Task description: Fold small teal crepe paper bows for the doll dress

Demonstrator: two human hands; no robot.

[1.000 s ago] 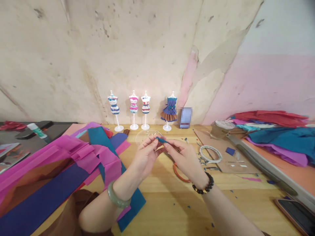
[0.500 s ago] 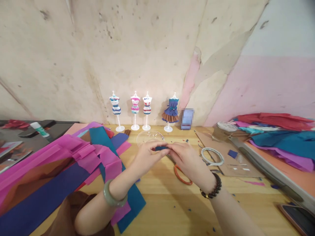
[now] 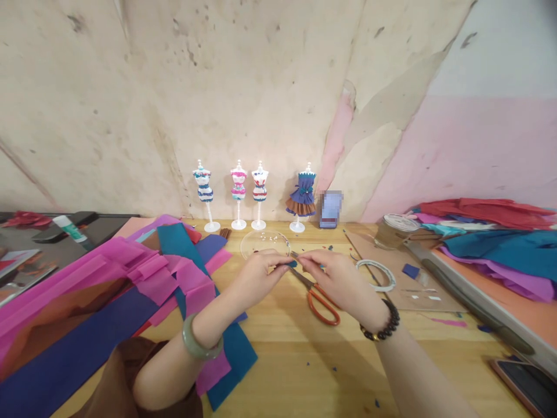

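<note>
Stained wall (image 3: 261,87) behind a wooden surface (image 3: 278,360); we see the left hand (image 3: 264,276) pinched nearly closed on a small teal piece (image 3: 293,264) just above the scissors (image 3: 310,285), the right hand (image 3: 333,276) with thumb and fingers drawn together at its end, firmness of hold unclear. We'd flag a slip: with so little showing, a loose pinch could drop it onto the scissors or into the clear dish (image 3: 252,241) beyond them; uneven pulling could tear it.
</note>
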